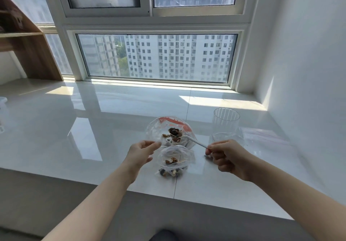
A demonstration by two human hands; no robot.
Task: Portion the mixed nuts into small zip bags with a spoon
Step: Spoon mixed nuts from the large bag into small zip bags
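Right hand: pinches the spoon handle, bowl heaped with nuts over the big bag
Left hand: fingers relaxed, loosely apart, beside the small zip bag
Small zip bag: on the sill, some nuts inside

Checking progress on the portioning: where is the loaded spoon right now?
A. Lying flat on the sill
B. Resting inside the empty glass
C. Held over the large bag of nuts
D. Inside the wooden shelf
C: the right hand holds the spoon, its nut-filled bowl over the large bag.
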